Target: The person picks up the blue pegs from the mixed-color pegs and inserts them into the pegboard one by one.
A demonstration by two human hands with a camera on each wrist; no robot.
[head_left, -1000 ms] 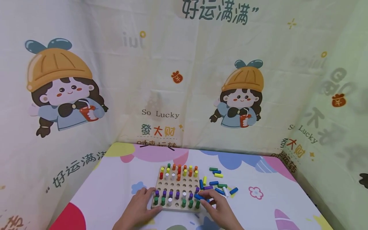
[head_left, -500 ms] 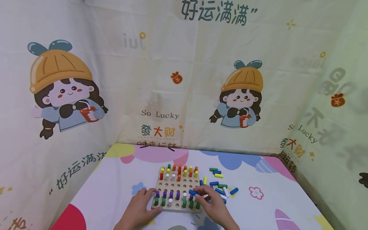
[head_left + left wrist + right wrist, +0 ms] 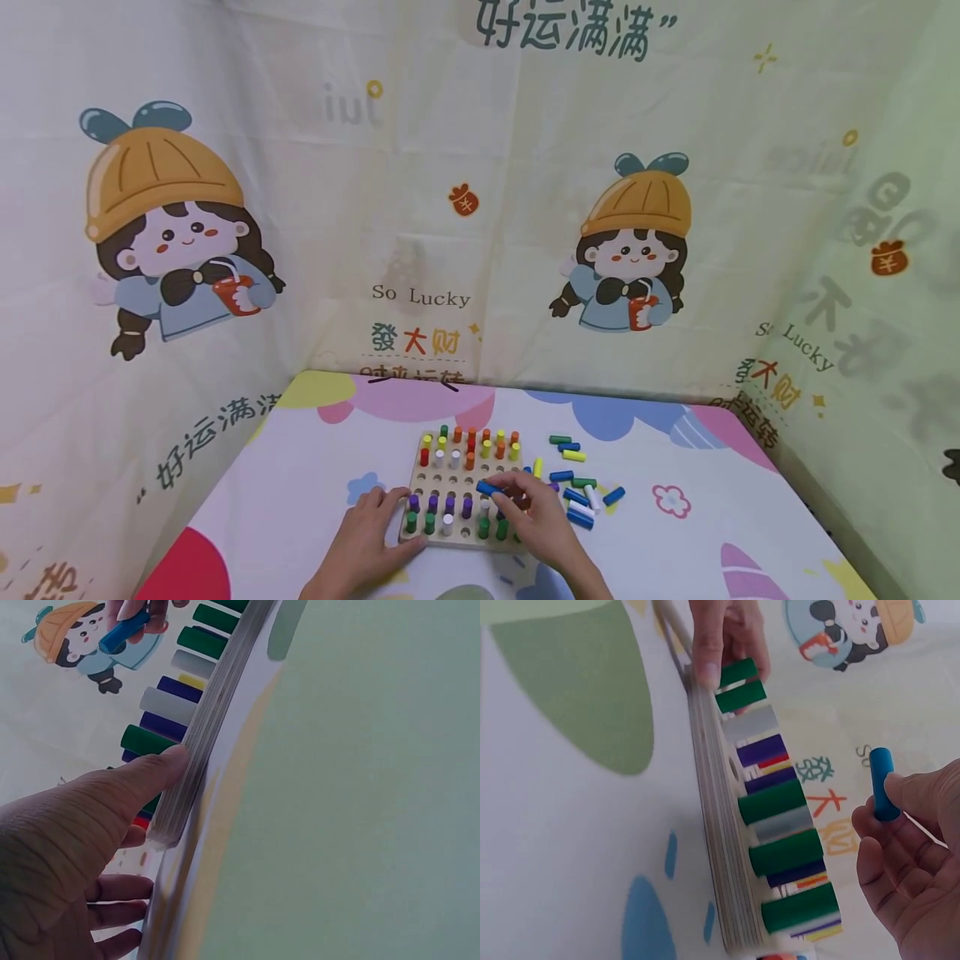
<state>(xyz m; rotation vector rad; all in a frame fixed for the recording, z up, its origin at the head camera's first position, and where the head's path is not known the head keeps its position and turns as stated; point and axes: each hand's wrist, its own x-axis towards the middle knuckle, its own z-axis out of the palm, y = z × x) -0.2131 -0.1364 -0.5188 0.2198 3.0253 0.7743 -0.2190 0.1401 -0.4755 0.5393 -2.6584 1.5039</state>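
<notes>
Left hand (image 3: 367, 533) palm-inward at the near left corner of the wooden pegboard (image 3: 457, 543): thumb straight, pressed to the near edge, fingers loosely extended along the left side, apart from each other. We have the right hand (image 3: 542, 523) raised over the board's right half, wrist coming in from the near right, thumb and index fingers clamped on a blue peg (image 3: 490, 489); its other fingers curl loosely below. The peg is held tilted above the board's middle rows, clear of the standing pegs in the right wrist view.

Against the frame half a second ago, we note the peg has shifted left and farther from the person; a second ago it was at the board's right edge. The left hand has kept its corner. A white loose peg (image 3: 580, 507) and a dark-blue loose peg (image 3: 581, 520) on the worktop (image 3: 697, 550) now show more fully beside the right hand.

Hidden from us: the right end of the purple peg row, behind the right hand, and most of the nearest right-hand green peg. The left wrist view cuts off the board's right end; the right wrist view crops the right hand.
</notes>
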